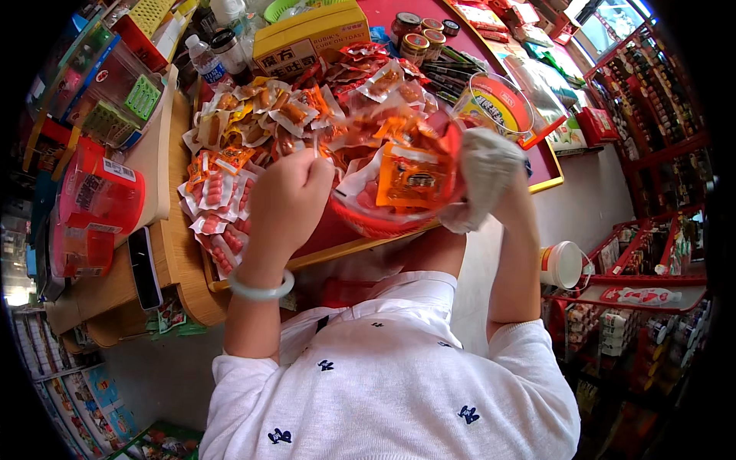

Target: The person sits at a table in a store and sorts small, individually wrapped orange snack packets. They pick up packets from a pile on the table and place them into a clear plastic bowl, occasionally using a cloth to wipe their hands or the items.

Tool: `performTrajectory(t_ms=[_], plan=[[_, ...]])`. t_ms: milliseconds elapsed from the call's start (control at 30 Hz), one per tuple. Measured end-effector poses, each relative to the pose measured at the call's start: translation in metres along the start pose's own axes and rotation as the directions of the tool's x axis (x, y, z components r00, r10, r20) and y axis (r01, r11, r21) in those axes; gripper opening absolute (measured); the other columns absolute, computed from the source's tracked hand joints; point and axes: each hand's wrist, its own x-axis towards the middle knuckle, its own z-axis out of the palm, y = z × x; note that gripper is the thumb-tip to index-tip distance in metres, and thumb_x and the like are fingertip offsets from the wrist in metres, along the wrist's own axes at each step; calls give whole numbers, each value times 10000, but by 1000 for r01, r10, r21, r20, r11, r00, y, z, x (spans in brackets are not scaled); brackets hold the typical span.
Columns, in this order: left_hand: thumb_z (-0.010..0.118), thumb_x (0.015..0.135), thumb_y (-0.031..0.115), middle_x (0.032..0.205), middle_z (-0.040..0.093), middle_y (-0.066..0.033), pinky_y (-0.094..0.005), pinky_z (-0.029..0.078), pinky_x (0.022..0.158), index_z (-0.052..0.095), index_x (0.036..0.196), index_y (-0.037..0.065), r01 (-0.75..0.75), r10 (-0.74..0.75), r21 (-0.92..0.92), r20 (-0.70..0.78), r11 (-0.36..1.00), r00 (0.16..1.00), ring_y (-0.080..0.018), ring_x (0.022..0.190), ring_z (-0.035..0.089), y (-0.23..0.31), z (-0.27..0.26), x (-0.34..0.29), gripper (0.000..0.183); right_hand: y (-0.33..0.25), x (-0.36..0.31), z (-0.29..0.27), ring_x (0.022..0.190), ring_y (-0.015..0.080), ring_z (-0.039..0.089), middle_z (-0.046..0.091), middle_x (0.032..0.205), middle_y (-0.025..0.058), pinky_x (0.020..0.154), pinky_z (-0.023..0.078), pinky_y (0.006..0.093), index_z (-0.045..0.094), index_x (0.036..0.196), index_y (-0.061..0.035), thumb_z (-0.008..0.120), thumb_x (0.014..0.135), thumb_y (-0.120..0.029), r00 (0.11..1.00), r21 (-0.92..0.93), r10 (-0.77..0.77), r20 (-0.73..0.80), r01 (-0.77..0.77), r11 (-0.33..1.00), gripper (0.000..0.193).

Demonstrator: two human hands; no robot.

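Note:
A round, clear plastic tub with red lower parts (377, 227) is tilted over the near edge of the table, slightly blurred. Inside it lie an orange snack packet (414, 178) and other small packets. My left hand (290, 198) is closed at the tub's left rim, fingers curled out of sight. Against the right side, my right hand (515, 201) grips a grey cloth (491, 169) that covers most of its fingers. Beyond and left of the tub spreads a heap of individually wrapped snacks (295, 111), some orange, some with pink pieces in clear wrap.
A yellow carton (310, 42), bottles (205, 60) and lidded jars (415, 47) stand behind the heap. To its right is another clear tub (494, 103). A phone (144, 268) and red tubs (103, 192) are on the left; a white bucket (566, 264) and shelves are right.

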Motion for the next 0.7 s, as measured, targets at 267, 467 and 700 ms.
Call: performTrajectory(t_ms=[267,467,700], plan=[[503,862,264,598,489,-209,-398,402,534,529,692,-36,47,-29,-75,219,996,975,-322,527,490,3,-24,8,345,-15,-1,-13,722,94,524,526,778,12,653,459,270,566,815,-36,626,741,-60,959,-337,-75,272,168,926,98],[513,859,276,616,500,-211,-426,402,549,542,678,-24,17,-10,-69,105,997,994,-348,568,528,25,-34,-8,352,-47,3,-14,757,215,533,529,754,67,680,439,312,566,714,-50,645,602,-84,968,-380,-149,204,219,899,142],[510,840,290,621,587,-142,-366,449,573,623,721,13,29,-11,-91,190,995,982,-277,600,601,16,-32,4,322,-40,14,-19,732,244,558,541,739,72,689,460,319,573,720,-50,652,578,-123,911,-749,-106,399,391,535,178]])
